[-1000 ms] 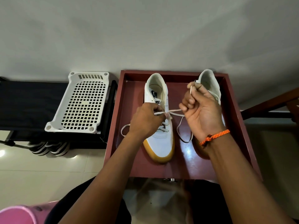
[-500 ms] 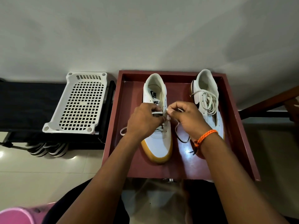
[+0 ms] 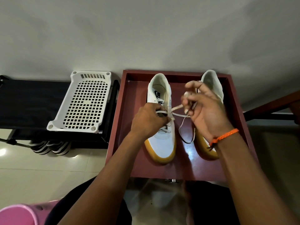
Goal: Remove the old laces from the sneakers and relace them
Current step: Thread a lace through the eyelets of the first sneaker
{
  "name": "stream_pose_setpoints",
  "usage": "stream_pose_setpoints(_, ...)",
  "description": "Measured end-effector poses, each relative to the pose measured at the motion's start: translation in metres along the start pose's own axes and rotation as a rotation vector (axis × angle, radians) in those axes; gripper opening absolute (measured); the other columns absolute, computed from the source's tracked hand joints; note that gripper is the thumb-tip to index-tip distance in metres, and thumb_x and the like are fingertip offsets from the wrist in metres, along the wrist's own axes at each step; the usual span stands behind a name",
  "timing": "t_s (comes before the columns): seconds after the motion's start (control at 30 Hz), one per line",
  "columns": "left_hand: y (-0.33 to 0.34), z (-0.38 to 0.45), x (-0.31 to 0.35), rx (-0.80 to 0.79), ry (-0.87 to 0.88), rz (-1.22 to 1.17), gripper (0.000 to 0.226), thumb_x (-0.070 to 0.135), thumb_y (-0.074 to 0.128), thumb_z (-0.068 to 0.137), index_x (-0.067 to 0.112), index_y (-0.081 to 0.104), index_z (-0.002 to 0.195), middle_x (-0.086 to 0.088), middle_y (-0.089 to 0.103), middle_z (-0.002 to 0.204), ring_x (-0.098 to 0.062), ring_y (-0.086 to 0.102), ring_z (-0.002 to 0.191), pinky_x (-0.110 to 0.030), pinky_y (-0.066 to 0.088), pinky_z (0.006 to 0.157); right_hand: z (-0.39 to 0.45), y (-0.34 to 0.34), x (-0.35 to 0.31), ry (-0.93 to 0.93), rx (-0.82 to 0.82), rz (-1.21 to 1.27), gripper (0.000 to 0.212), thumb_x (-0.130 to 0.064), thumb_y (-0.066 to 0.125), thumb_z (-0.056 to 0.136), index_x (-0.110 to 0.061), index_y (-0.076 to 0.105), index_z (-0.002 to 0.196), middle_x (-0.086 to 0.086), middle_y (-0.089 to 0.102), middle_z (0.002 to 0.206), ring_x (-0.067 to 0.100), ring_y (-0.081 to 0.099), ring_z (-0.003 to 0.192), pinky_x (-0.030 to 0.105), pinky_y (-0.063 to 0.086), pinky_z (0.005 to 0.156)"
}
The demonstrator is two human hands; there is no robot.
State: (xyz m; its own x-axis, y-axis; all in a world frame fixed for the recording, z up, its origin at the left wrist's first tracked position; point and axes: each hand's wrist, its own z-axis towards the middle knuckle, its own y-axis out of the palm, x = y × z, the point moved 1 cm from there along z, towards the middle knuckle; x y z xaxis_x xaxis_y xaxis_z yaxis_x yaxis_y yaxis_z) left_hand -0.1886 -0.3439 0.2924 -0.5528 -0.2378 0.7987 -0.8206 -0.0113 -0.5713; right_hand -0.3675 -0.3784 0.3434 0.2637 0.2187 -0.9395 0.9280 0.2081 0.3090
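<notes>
The right hand (image 3: pixel 206 111) pinches the flat white lace (image 3: pixel 177 108), hiding the far-right white gum-soled sneaker (image 3: pixel 212 85); the left hand (image 3: pixel 149 120) grips lace over the left sneaker (image 3: pixel 162 140).

Both bare forearms reach forward from the bottom of the view, angled inward toward each other. The left hand (image 3: pixel 148 120) is turned back-up, knuckles toward the camera, its fingers curled down and pinching a white lace (image 3: pixel 176 108) at the middle of the left sneaker (image 3: pixel 162 127). The right hand (image 3: pixel 206 108) is raised a little higher and is slightly blurred, palm side toward the camera, thumb and curled fingers pinching the other run of the same lace, index finger partly lifted. An orange braided band (image 3: pixel 224 136) circles the right wrist.
</notes>
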Motion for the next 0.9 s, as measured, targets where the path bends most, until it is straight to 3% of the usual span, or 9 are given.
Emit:
stream_pose_setpoints(0.1, 0.0, -0.001, 0.001, 0.001, 0.009, 0.013, 0.017, 0.035, 0.089, 0.083, 0.023, 0.079, 0.09, 0.006, 0.077, 0.083, -0.013, 0.073, 0.078, -0.045, 0.063, 0.075, 0.002, 0.0, 0.033, -0.055, 0.108, -0.915, 0.018, -0.017, 0.053, 0.098, -0.024, 0.064, 0.11, 0.004, 0.063, 0.081, 0.017, 0.061, 0.075, 0.035, 0.049, 0.069)
stream_pose_setpoints(0.2, -0.001, -0.001, 0.002, 0.007, 0.02, 0.024, 0.014, 0.03, 0.088, 0.083, 0.024, 0.079, 0.092, 0.008, 0.076, 0.085, -0.012, 0.073, 0.08, -0.044, 0.063, 0.077, 0.001, 0.006, 0.049, -0.075, 0.058, -1.196, 0.015, -0.015, 0.059, 0.099, -0.016, 0.069, 0.088, 0.004, 0.07, 0.085, 0.027, 0.065, 0.085, 0.042, 0.053, 0.074)
stream_pose_setpoints(0.33, -0.001, -0.001, 0.0, 0.002, 0.035, 0.018, 0.013, 0.034, 0.087, 0.085, 0.026, 0.079, 0.091, 0.009, 0.077, 0.083, -0.01, 0.073, 0.08, -0.046, 0.063, 0.076, 0.004, 0.008, 0.037, -0.072, 0.043, -0.864, 0.024, -0.005, 0.059, 0.093, -0.012, 0.071, 0.073, -0.002, 0.071, 0.073, 0.018, 0.065, 0.072, 0.034, 0.051, 0.067)
stream_pose_setpoints(0.47, -0.001, 0.0, -0.002, -0.01, 0.015, -0.005, 0.013, 0.031, 0.087, 0.085, 0.026, 0.08, 0.094, 0.012, 0.078, 0.087, -0.009, 0.074, 0.083, -0.046, 0.064, 0.079, 0.0, 0.015, 0.018, -0.032, 0.005, -0.295, 0.03, -0.001, 0.054, 0.1, -0.007, 0.066, 0.074, -0.008, 0.056, 0.064, 0.004, 0.042, 0.059, 0.018, 0.033, 0.055)
stream_pose_setpoints(0.6, -0.002, 0.002, -0.001, 0.001, 0.012, -0.011, 0.015, 0.028, 0.089, 0.084, 0.024, 0.081, 0.096, 0.011, 0.078, 0.091, -0.01, 0.074, 0.086, -0.045, 0.063, 0.083, -0.003, 0.016, 0.004, 0.059, -0.055, 0.266, 0.035, -0.009, 0.05, 0.103, -0.02, 0.062, 0.072, -0.005, 0.051, 0.072, 0.008, 0.036, 0.064, 0.025, 0.028, 0.058)
stream_pose_setpoints(0.67, -0.001, 0.001, -0.001, 0.011, 0.012, -0.011, 0.015, 0.028, 0.089, 0.084, 0.022, 0.08, 0.094, 0.01, 0.078, 0.089, -0.012, 0.075, 0.084, -0.045, 0.064, 0.081, 0.001, 0.013, 0.005, 0.095, 0.052, 0.361, 0.03, -0.013, 0.054, 0.099, -0.02, 0.058, 0.07, -0.004, 0.047, 0.071, 0.008, 0.036, 0.061, 0.025, 0.028, 0.058)
stream_pose_setpoints(0.7, 0.0, 0.0, 0.0, 0.021, 0.019, -0.008, 0.017, 0.031, 0.09, 0.082, 0.023, 0.08, 0.093, 0.009, 0.078, 0.088, -0.014, 0.075, 0.083, -0.046, 0.064, 0.08, 0.003, 0.009, 0.008, 0.072, 0.147, 0.25, 0.027, -0.012, 0.058, 0.096, -0.02, 0.06, 0.07, -0.003, 0.05, 0.07, 0.009, 0.04, 0.059, 0.025, 0.031, 0.056)
stream_pose_setpoints(0.8, 0.0, -0.001, 0.003, 0.109, 0.091, 0.111, 0.03, 0.051, 0.087, 0.074, 0.029, 0.08, 0.093, 0.011, 0.076, 0.089, -0.015, 0.073, 0.084, -0.05, 0.062, 0.08, 0.006, -0.008, 0.019, -0.104, 0.374, -0.604, 0.008, -0.013, 0.067, 0.092, -0.021, 0.068, 0.091, 0.003, 0.064, 0.078, 0.013, 0.061, 0.068, 0.027, 0.049, 0.066)
stream_pose_setpoints(0.9, -0.001, -0.003, 0.007, 0.139, 0.12, 0.222, 0.029, 0.053, 0.088, 0.075, 0.032, 0.08, 0.093, 0.013, 0.072, 0.089, -0.014, 0.07, 0.086, -0.053, 0.059, 0.083, 0.002, -0.002, 0.032, -0.056, 0.183, -0.927, 0.018, -0.037, 0.058, 0.104, -0.024, 0.065, 0.092, -0.007, 0.068, 0.087, 0.004, 0.061, 0.081, 0.028, 0.046, 0.072)
